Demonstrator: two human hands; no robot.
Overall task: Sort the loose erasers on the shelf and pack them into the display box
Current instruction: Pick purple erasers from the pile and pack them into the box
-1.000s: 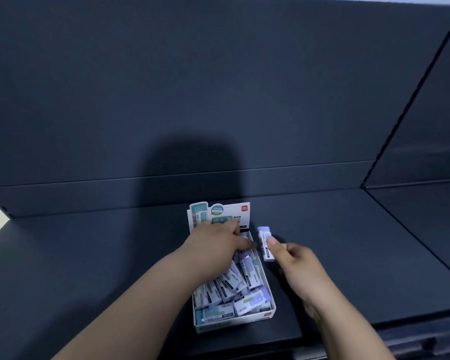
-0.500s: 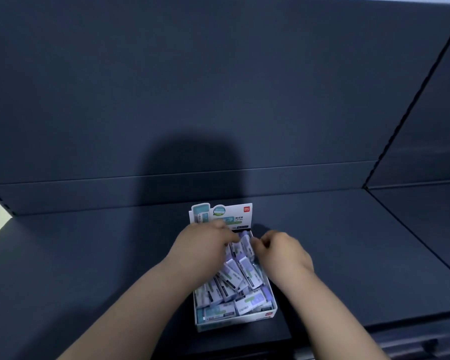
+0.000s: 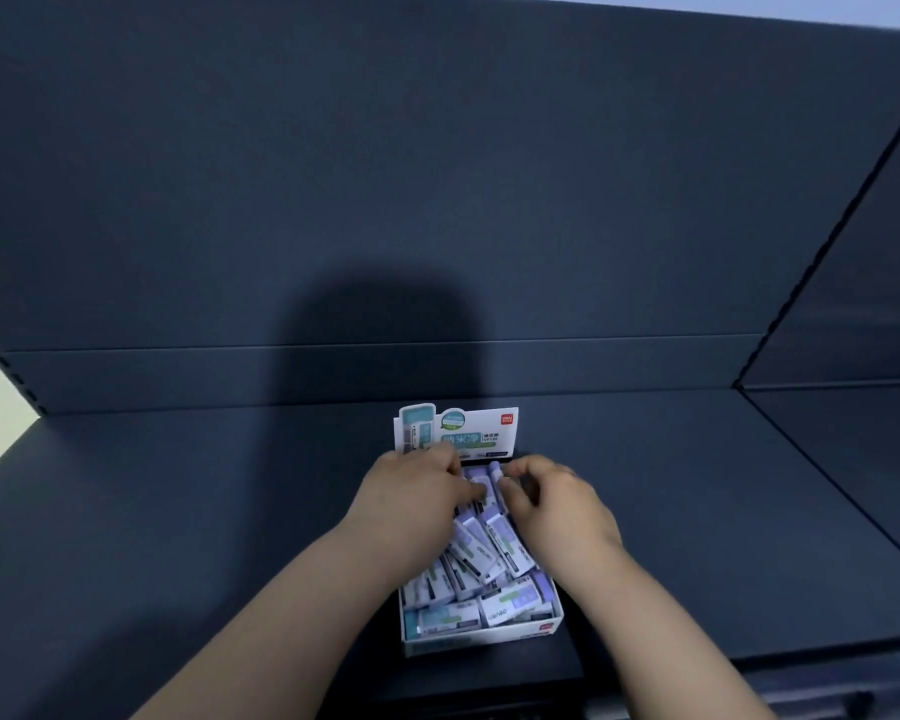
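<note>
The left hand (image 3: 411, 493) and right hand (image 3: 554, 498) cover the far end of the box (image 3: 484, 638). Their fingertips sink among the erasers (image 3: 481, 550), so any pinch cannot be told. Both forearms run off the bottom edge. Print on the card (image 3: 458, 431) beyond the hands is too small to read.

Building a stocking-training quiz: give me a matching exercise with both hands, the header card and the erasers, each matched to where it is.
1 left hand
2 right hand
3 header card
4 erasers

A upright at the display box's far end
B jumbled inside it
C over its far left
D over its far right

Pairs: 1-C, 2-D, 3-A, 4-B
</note>
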